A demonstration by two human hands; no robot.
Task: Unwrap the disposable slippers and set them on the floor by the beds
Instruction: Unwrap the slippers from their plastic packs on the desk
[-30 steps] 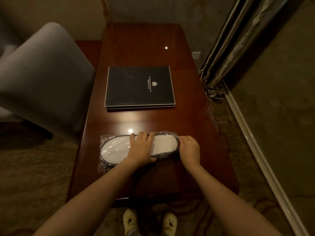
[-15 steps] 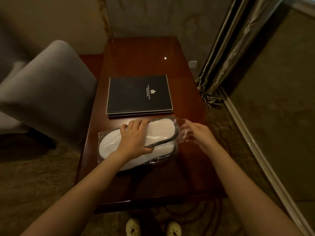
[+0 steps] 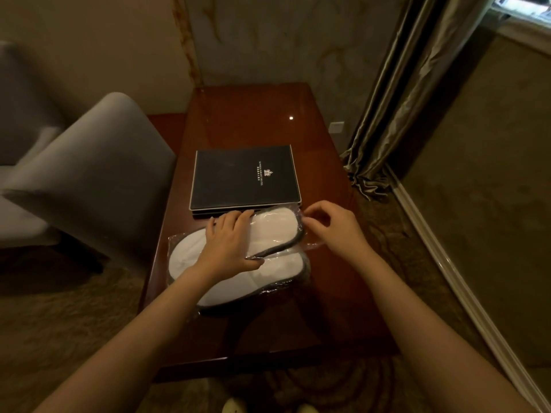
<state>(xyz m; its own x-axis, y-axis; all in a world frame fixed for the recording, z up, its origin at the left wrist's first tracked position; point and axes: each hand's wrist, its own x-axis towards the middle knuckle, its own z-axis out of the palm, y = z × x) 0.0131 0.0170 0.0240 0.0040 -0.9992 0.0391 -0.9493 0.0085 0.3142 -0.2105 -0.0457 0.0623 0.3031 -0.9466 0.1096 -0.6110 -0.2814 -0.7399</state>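
Note:
A pair of white disposable slippers (image 3: 274,231) with dark trim lies in a clear plastic wrapper (image 3: 310,244) on the dark wooden table (image 3: 328,308). The upper slipper is fanned away from the lower one. My left hand (image 3: 229,245) lies flat on the middle of the pack, fingers spread, pressing it down. My right hand (image 3: 334,229) is at the pack's right end, its fingertips pinching the loose edge of the wrapper. The pack's middle is hidden under my left hand.
A black folder (image 3: 244,177) lies just behind the slippers, almost touching them. A grey upholstered chair (image 3: 89,174) stands left of the table. Curtains (image 3: 411,99) hang at the right, with a pale baseboard (image 3: 465,293) along the carpet. The toes of my shoes (image 3: 235,405) show below.
The pack has shifted back toward the folder and turned, and the two slippers have fanned apart. My right hand went from resting on the pack's end to pinching the wrapper edge.

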